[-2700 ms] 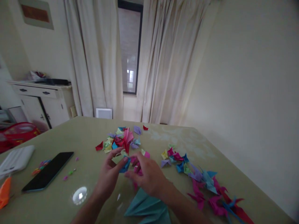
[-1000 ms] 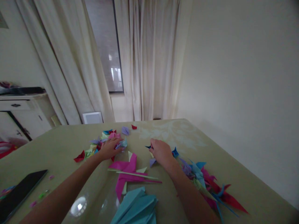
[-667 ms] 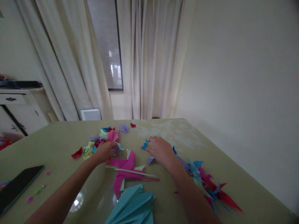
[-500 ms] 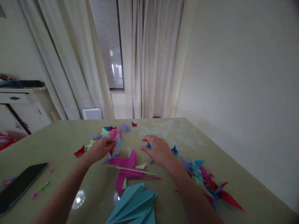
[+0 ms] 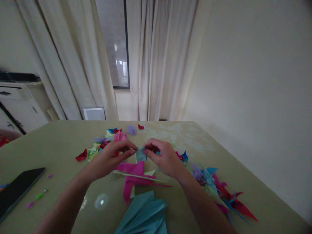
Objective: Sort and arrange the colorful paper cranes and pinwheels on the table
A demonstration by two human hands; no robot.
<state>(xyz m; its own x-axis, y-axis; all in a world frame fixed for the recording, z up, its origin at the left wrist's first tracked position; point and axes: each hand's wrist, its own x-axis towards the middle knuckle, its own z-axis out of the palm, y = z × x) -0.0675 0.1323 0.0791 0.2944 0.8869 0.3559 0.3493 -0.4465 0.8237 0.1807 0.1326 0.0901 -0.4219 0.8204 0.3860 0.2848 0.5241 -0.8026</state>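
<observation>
Between my two hands is a small light-blue folded paper piece [image 5: 141,154], raised over the table. My left hand [image 5: 114,156] pinches its left edge between thumb and finger. On the other side, my right hand [image 5: 162,156] grips its upper right edge with thumb and fingertips. Just below lies a magenta folded paper figure [image 5: 134,177] with pale green strips and points. Closer to me rests a large teal pleated paper piece [image 5: 143,214], partly cut off by the frame.
Small folded papers [image 5: 104,143] lie heaped at the left back. Colourful paper cranes [image 5: 219,185] are piled along the right. A phone [image 5: 19,188] and a green-and-pink beaded item [image 5: 38,196] lie at left. Behind the table hang curtains [image 5: 163,65].
My left hand has moved right with the light-blue paper, which lay among the left papers before. My right hand, open before, has closed on it. The view has shifted slightly.
</observation>
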